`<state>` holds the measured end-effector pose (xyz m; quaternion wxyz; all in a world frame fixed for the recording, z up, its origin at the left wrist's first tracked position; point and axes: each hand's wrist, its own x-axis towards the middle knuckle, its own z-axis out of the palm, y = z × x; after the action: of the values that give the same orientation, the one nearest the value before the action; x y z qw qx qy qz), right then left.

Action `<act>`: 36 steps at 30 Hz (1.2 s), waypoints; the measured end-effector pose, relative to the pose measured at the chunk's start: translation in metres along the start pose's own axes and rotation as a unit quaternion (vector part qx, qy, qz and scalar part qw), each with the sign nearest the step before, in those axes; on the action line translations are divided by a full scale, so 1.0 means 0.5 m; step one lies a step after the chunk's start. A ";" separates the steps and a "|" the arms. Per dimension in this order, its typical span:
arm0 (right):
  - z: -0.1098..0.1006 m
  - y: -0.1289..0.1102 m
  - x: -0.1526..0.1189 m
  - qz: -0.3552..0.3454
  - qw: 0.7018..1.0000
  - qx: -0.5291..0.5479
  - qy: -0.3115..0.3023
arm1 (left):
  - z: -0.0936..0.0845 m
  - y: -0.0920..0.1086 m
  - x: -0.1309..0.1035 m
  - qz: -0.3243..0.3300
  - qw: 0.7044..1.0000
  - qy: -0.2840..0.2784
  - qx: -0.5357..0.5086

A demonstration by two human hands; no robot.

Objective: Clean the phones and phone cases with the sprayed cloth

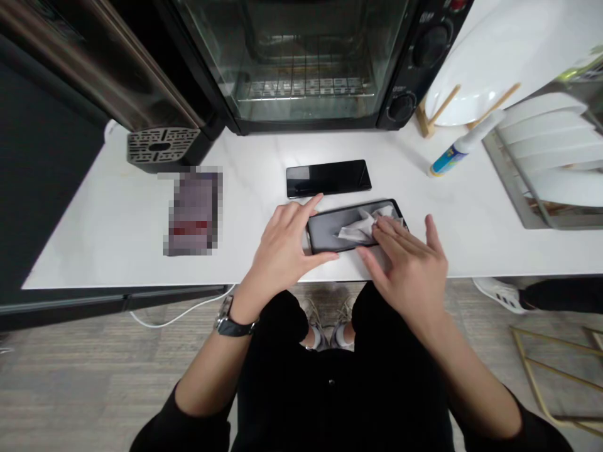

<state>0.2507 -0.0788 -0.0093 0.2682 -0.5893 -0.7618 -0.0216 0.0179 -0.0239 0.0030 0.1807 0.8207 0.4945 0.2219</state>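
Observation:
A phone case (330, 227), grey inside with a black rim, lies near the front edge of the white counter (254, 157). Around its left end curl the thumb and fingers of my left hand (281, 248), holding it by the edges. My right hand (409, 267) presses a crumpled white tissue (357, 228) onto the grey inside, fingers together on top and the thumb along the front rim. Just behind the case lies a black smartphone (328, 178), glossy side up, apart from the case and close to my left fingertips.
A toaster oven (308, 125) stands at the back, beside a machine with a slotted drip tray (160, 145). Left lies a pixelated purplish object (192, 213). Right are a white-capped bottle (450, 160), a white plate (464, 94) and racked dishes (549, 138). Another person's shoe (502, 295) shows below.

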 end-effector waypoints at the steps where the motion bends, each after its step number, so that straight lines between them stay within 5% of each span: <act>1: 0.007 -0.022 -0.004 -0.019 1.000 0.017 -0.008 | 0.001 -0.001 0.001 0.004 1.000 0.002 0.000; 4: 0.039 -0.080 0.010 -0.104 0.989 0.092 -0.057 | 0.001 -0.006 0.001 0.012 1.000 -0.006 0.004; 7: 0.054 -0.075 0.042 -0.138 0.981 0.109 -0.087 | 0.002 -0.012 0.002 0.020 1.000 -0.011 -0.001; 12: 0.014 0.025 0.022 -0.029 0.999 0.014 -0.012 | 0.007 -0.011 0.003 0.010 1.000 0.019 -0.003; 14: 0.006 0.030 -0.003 -0.012 1.000 -0.002 0.010 | 0.008 -0.008 0.003 0.007 1.000 0.018 -0.002; 17: 0.021 -0.015 -0.009 -0.095 0.993 0.053 -0.034 | 0.008 -0.010 0.002 0.019 1.000 0.012 -0.004; 21: 0.049 -0.063 0.049 -0.171 0.971 0.120 -0.115 | 0.006 -0.020 0.001 0.041 0.999 -0.001 -0.011; 25: 0.028 -0.004 0.080 -0.137 0.984 0.063 -0.093 | 0.007 -0.017 -0.003 0.026 1.000 0.005 -0.014; 29: -0.007 0.057 0.028 -0.048 0.999 0.005 -0.006 | 0.012 -0.004 -0.007 0.000 1.000 0.022 0.007; 31: -0.007 0.044 0.002 -0.051 0.999 0.013 0.001 | 0.012 0.000 -0.008 0.002 1.000 0.023 0.009; 36: 0.031 -0.052 0.016 -0.165 0.971 0.132 -0.109 | 0.008 -0.007 -0.008 0.018 1.000 -0.003 0.002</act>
<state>0.2197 -0.0743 -0.0114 0.2517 -0.4135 -0.8693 0.0998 0.0158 -0.0265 -0.0027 0.1764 0.8308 0.4793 0.2214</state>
